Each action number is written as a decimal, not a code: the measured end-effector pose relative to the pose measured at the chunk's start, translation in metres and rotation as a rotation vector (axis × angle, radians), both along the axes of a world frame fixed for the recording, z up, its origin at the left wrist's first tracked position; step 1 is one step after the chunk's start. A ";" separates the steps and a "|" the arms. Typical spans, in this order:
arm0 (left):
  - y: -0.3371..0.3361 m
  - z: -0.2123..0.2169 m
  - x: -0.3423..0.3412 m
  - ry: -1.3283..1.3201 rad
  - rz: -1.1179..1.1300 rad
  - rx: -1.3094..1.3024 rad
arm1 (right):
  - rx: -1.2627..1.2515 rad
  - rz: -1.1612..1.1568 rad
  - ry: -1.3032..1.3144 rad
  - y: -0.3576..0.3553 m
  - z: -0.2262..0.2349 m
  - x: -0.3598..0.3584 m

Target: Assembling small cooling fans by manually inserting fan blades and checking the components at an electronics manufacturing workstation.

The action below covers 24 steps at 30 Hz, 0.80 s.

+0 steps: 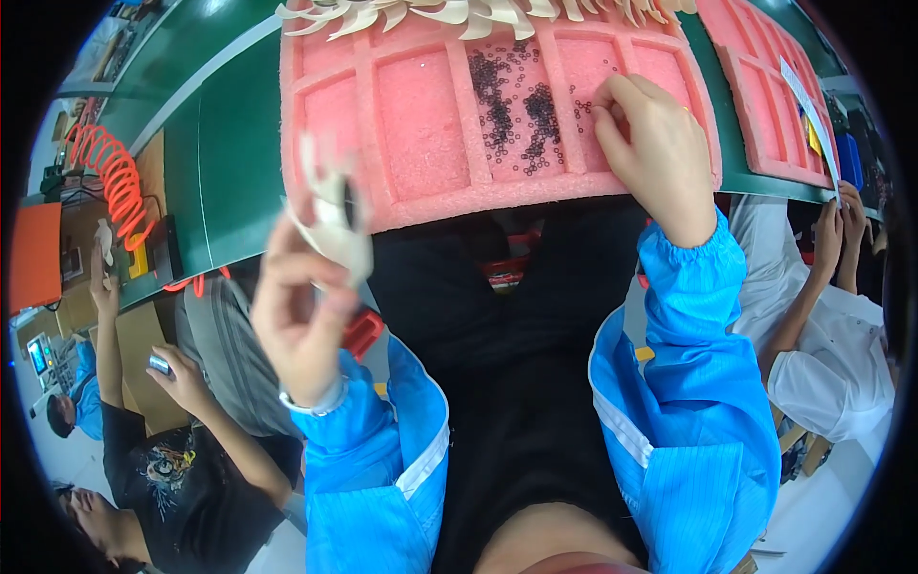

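My left hand [304, 320] grips a cream-white curved plastic piece [342, 228] with thin prongs, held up over the left front corner of a pink foam tray [449, 201]. Motion blurs this piece, and a dark spot shows on its side. Above the tray's right part is my right hand [662, 148], its thumb and fingertips drawn together close to the foam. Whatever it may hold is too small or hidden. Many small black rings [492, 100] lie scattered in the middle compartment, and a few lie in the one beside my right fingertips.
Similar cream-white pieces [430, 13] are heaped along the tray's far side. A second pink tray [765, 105] sits to the right on the green table [229, 143]. An orange coiled hose [110, 172] stands at left. Co-workers sit on both sides, one person's hand [180, 383] holding a small object.
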State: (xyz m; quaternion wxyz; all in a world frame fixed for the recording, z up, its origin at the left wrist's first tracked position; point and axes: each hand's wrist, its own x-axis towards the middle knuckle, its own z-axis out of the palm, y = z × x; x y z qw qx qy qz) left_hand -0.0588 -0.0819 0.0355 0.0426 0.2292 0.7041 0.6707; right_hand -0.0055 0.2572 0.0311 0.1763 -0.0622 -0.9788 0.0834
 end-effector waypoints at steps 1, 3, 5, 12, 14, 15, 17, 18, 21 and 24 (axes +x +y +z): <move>0.007 -0.006 0.010 -0.071 -0.062 0.144 | -0.126 -0.019 0.050 -0.005 0.003 0.004; 0.034 -0.011 0.032 -0.276 -0.208 0.460 | -0.376 -0.067 0.145 -0.020 0.013 0.020; 0.045 -0.023 0.040 -0.382 -0.374 0.576 | -0.596 -0.084 0.148 -0.050 0.021 0.041; 0.072 -0.037 0.061 -0.402 -0.526 0.599 | -0.858 0.027 0.234 -0.097 0.015 0.085; 0.071 -0.036 0.061 -0.386 -0.555 0.559 | -0.885 0.012 0.243 -0.098 0.012 0.090; 0.070 -0.036 0.062 -0.366 -0.583 0.516 | -0.900 0.007 0.242 -0.098 0.010 0.093; 0.070 -0.035 0.065 -0.343 -0.612 0.472 | -0.930 -0.001 0.243 -0.098 0.009 0.096; 0.071 -0.035 0.067 -0.317 -0.597 0.457 | -0.931 0.000 0.246 -0.098 0.009 0.098; 0.072 -0.035 0.071 -0.266 -0.564 0.422 | -0.881 0.042 0.208 -0.098 0.010 0.103; 0.070 -0.035 0.072 -0.123 -0.542 0.292 | -0.907 0.075 0.169 -0.097 0.011 0.109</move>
